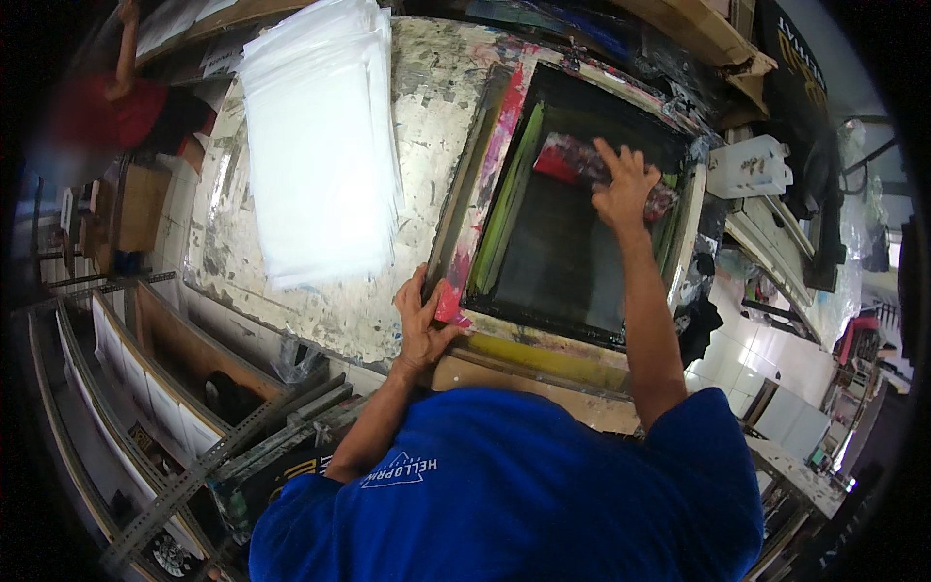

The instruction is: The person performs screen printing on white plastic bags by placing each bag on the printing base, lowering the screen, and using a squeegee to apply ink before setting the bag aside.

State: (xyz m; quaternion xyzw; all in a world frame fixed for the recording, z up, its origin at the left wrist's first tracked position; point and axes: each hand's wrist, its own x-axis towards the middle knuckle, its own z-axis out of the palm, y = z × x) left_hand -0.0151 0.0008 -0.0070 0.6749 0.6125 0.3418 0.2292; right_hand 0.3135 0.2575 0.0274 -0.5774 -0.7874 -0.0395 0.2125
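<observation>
A screen-printing frame (499, 160), its rim smeared pink and red, lies on a paint-stained table (427, 92). My left hand (419, 325) grips its near left corner, with the thumb over the edge. Inside the frame, my right hand (626, 184) holds a squeegee (572, 163) with a red, ink-spattered grip, pressed against the dark mesh (553, 262) in its far half. The squeegee lies slantwise, and part of it is covered by my fingers. Green ink or residue (509, 213) runs along the mesh's left side.
A fanned stack of white sheets (315, 165) rests on the table left of the frame. A translucent plastic container (749, 167) stands past the frame's right side. Wooden racks (145, 339) are at lower left. Another person in red (121, 112) is at far left.
</observation>
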